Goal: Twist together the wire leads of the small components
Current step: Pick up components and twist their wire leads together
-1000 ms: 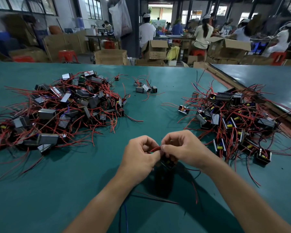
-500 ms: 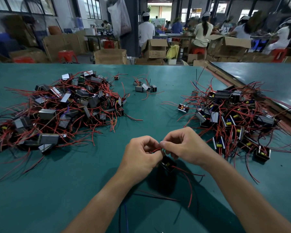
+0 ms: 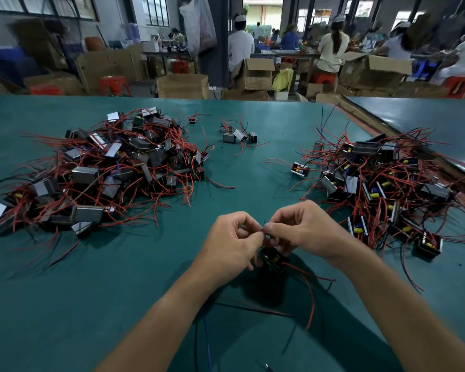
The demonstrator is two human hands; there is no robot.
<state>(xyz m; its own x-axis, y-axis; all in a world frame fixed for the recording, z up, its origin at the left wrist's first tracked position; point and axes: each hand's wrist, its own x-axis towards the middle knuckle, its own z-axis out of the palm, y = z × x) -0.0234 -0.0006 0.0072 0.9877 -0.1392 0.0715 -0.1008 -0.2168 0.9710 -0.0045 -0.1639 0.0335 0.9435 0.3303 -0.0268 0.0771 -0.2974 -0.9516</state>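
A small black component [image 3: 274, 260] with a yellow part hangs just below my two hands, above the green table [image 3: 118, 291]. My left hand [image 3: 231, 245] and my right hand [image 3: 304, 229] meet fingertip to fingertip and pinch its wire leads [image 3: 263, 232] between thumbs and forefingers. The pinched spot is mostly hidden by my fingers. Loose red and dark leads [image 3: 310, 299] trail from the component down to the right over the table.
A big pile of components with red wires [image 3: 105, 167] lies at the left, another pile [image 3: 381, 183] at the right. A few single components [image 3: 239, 135] sit at the far middle. Cardboard boxes and seated workers fill the background. A second table [image 3: 427, 124] adjoins at the right.
My hands have risen slightly and the component now hangs clearer beneath them. The trailing red lead has swung further out to the right.
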